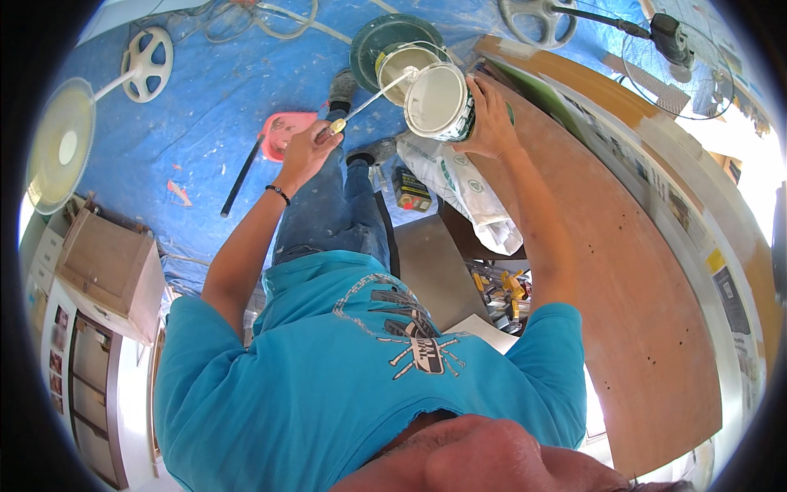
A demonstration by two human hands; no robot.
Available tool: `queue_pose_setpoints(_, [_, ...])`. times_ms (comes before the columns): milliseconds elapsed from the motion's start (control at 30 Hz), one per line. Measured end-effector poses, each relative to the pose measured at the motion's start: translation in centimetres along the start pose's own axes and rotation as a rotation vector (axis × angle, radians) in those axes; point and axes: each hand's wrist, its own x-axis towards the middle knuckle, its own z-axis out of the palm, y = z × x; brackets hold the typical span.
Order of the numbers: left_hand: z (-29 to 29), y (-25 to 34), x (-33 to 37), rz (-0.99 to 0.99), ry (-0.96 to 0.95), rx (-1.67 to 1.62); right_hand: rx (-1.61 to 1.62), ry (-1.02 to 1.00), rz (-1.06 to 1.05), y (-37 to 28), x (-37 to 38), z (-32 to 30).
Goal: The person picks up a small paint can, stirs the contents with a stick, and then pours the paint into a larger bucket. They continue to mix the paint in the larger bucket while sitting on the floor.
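My left hand (308,149) is closed round the pale yellow grip of a long thin rod (365,110). The rod's far end is coated white, at the rims of two paint cans; its exact kind is unclear. My right hand (492,119) grips the side of the nearer paint can (434,100), which has a white-coated inside and a green outer wall. Just beyond it, partly covered, is a second can (395,64) with a wire handle and whitish paint inside. A round dark green tub (361,51) lies beneath that one.
A blue sheet (221,107) covers the floor. On it lie a pink dustpan (283,131) with a black handle and a dark tin (410,190). A white plastic bag (471,193) and a large wooden board (623,287) are on my right. Fans (61,148) stand at both sides.
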Motion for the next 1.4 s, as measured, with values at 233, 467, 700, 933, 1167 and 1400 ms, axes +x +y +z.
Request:
queue_pose_setpoints(233, [1.0,-0.3,2.1,0.008,-0.050,-0.007,0.039,0.025,-0.021,-0.1,-0.4,-0.1])
queue_pose_setpoints(467, [1.8,-0.6,3.0,-0.079,-0.141,-0.313,0.056,0.012,-0.060,0.2,0.0,0.1])
queue_pose_setpoints(700, [0.0,-3.1,0.8,-0.215,-0.234,-0.539,0.110,0.039,-0.059,1.0,0.6,0.6])
queue_pose_setpoints(933, [-0.7,-2.6,1.8,-0.257,-0.299,-0.686,0.120,0.047,-0.148,0.9,0.5,0.2])
queue_pose_setpoints(1167, [0.0,-2.0,2.0,-0.286,-0.379,-0.853,0.132,0.102,-0.199,0.1,-0.5,-0.1])
queue_pose_setpoints(1400, [-1.4,-0.7,0.0,-0.314,-0.465,-0.999,0.193,0.251,-0.175,-1.4,-3.8,-0.1])
